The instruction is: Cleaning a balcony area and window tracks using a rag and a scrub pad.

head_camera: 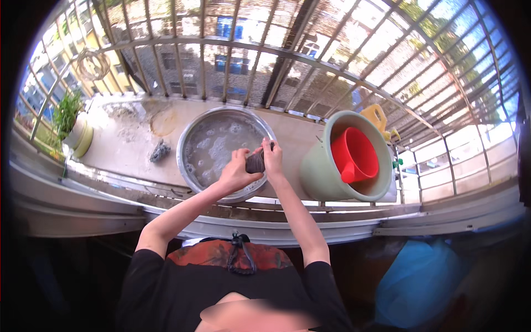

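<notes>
A metal basin (pixel 183 168) of cloudy, foamy water (pixel 215 149) stands on the ledge in front of me. Over its right side I hold a small dark wet cloth (pixel 255 163), possibly a sock, between both hands. My right hand (pixel 273 161) grips its upper right end, with the thumb pointing up near the basin's rim. Around the cloth's left side my left hand (pixel 237 169) is curled, fingers on the far side and thumb below. The fingers partly cover the cloth, so its full shape is hidden.
A pale green bucket (pixel 313 174) with a red dipper (pixel 352 155) inside stands to the right, a yellow container (pixel 374 118) behind it. Left lie a crumpled dark grey clump (pixel 159 151) and a potted plant (pixel 68 118). Metal bars (pixel 203 54) enclose the ledge.
</notes>
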`<state>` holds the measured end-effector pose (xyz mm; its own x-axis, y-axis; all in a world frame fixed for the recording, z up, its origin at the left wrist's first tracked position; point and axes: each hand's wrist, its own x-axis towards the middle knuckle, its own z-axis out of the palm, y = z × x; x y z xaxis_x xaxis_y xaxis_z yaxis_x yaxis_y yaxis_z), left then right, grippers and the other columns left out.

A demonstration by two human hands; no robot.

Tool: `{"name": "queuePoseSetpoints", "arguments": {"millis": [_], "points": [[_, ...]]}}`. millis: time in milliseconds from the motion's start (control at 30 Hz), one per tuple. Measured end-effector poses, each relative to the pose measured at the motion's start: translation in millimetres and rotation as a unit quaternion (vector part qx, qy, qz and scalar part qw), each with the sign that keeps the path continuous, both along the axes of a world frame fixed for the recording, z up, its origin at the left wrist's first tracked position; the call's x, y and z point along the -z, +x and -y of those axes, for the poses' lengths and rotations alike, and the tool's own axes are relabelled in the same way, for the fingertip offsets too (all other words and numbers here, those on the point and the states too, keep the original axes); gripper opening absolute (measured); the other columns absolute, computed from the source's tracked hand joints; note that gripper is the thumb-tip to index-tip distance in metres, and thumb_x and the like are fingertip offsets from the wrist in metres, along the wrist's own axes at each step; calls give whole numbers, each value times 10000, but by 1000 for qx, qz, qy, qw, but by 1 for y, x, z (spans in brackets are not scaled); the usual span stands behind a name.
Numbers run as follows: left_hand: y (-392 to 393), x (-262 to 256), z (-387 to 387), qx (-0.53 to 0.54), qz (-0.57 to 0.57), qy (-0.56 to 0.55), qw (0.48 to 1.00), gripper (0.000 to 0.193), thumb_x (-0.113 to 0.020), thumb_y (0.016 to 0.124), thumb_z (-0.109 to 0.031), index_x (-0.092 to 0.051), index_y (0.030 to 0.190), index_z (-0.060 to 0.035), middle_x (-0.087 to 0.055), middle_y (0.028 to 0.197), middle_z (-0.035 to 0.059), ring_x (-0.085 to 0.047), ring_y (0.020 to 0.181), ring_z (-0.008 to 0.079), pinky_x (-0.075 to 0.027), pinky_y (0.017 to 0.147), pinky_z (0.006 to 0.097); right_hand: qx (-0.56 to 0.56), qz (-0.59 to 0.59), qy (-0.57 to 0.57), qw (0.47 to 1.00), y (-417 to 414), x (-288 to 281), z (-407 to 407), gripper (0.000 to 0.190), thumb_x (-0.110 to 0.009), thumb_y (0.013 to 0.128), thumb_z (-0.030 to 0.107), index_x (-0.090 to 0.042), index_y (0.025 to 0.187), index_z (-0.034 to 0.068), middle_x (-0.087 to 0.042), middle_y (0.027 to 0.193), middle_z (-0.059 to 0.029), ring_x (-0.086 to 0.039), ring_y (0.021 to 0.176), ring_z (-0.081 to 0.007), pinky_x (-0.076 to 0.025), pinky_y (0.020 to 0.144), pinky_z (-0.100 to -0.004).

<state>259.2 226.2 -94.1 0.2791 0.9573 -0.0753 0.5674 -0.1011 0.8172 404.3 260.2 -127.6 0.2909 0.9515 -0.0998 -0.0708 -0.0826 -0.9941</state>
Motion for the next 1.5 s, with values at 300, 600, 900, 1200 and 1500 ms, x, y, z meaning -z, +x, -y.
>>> {"name": "queuePoseSetpoints", "arguments": {"millis": [300,600,900,1200,1500], "points": [[-31,-13,6,36,122,4,992,326,-604,942,-301,-633,1066,-1,-668,902,146,-652,838,257,-499,774,356,-93,-52,39,994,22,-37,75,566,-688,909,393,-424,1286,63,-581,1063,-65,-596,968,-157,-518,845,-299],[-22,-20,21,-73,388,-156,906,393,-496,1018,-338,-666,929,5,-616,774,-4,-552,698,62,-456,661,229,-170,-276,-236,916,19,-87,127,434,-667,895,459,-617,1051,57,-645,716,-25,-638,571,-151,-552,487,-313],[-30,-45,47,161,404,-295,851,414,-513,1015,-311,-562,1265,15,-635,1124,8,-560,981,67,-431,858,227,-127,-167,148,966,58,-189,139,295,-605,983,294,-680,929,14,-636,796,33,-561,705,-19,-446,597,-209],[-28,-35,40,292,214,-264,894,334,-580,966,-212,-705,784,38,-702,728,74,-624,655,140,-477,647,307,-156,-78,230,957,71,-208,163,331,-556,1009,284,-612,870,-12,-534,871,10,-476,789,-60,-394,694,-224],[-42,-132,45,229,296,122,919,406,-527,958,-193,-534,617,28,-533,625,71,-491,601,179,-378,571,328,-63,-22,468,881,61,-264,230,365,-640,941,277,-570,829,-64,-609,969,-175,-609,854,-245,-496,729,-364]]}}
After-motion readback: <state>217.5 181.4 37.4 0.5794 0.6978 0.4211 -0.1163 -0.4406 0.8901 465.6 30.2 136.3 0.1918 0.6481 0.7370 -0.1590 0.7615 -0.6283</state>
